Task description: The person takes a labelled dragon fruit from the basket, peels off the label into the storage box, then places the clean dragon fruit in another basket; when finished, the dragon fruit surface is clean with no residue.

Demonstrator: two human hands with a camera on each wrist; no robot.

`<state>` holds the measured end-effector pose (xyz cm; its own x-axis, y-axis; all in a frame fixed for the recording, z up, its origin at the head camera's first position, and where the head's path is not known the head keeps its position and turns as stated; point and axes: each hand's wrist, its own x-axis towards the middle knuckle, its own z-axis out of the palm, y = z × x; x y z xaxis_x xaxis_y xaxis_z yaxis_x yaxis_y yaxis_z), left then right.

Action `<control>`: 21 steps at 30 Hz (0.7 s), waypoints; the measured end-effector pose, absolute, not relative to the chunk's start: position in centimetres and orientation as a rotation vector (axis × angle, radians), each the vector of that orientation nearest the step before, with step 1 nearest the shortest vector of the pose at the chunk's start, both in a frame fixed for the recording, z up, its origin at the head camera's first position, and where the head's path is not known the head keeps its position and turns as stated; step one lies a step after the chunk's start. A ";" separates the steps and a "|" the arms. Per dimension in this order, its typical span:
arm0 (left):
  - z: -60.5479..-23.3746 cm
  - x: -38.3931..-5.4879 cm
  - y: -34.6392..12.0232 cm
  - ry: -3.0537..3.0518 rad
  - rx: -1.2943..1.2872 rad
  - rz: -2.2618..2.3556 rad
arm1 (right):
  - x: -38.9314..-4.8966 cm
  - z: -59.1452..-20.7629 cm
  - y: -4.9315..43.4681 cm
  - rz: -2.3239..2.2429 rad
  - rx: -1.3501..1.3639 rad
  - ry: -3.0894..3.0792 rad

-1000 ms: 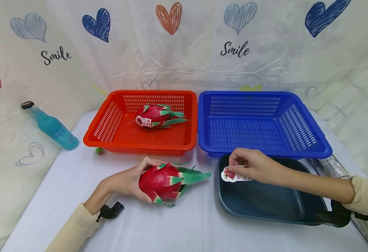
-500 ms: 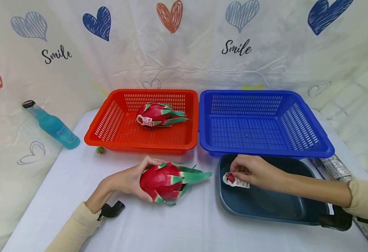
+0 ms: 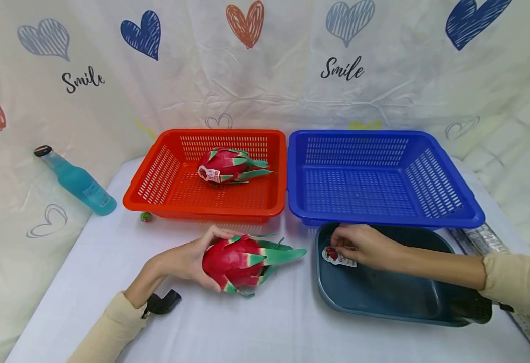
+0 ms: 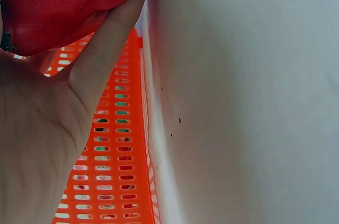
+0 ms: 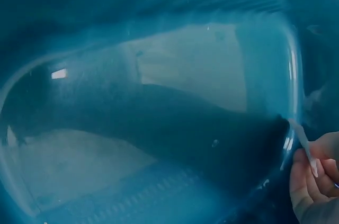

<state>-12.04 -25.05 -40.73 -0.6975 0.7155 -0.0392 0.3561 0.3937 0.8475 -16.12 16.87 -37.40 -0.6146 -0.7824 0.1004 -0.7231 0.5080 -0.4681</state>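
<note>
A red dragon fruit (image 3: 233,264) with green-tipped scales lies on its side at the front of the table. My left hand (image 3: 187,262) holds it from the left, fingers over the far side and thumb near. Seen from the left wrist, that thumb runs along the red skin of the fruit (image 4: 63,7). Over the left part of a dark teal basin (image 3: 378,300), my right hand (image 3: 366,247) pinches a white paper label (image 3: 339,257) printed with a dragon fruit. The right wrist view shows the label (image 5: 303,142) nearly edge-on between thumb and fingers, low beside the basin wall.
A second, labelled dragon fruit (image 3: 226,164) sits in the red basket (image 3: 178,209). The blue basket (image 3: 383,219) adjoins it, behind the basin. At the left stand a blue bottle (image 3: 80,184) and a tiny red-green ball (image 3: 145,217). Silvery packaging (image 3: 484,239) lies right of the basin.
My right hand has lowered the label slightly into the basin and its sleeve has shifted left. My left hand and the fruit have stayed put.
</note>
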 end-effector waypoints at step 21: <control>-40.6 -12.0 -24.9 2.256 0.941 1.245 | -16.1 -38.1 16.3 -0.466 -1.414 2.685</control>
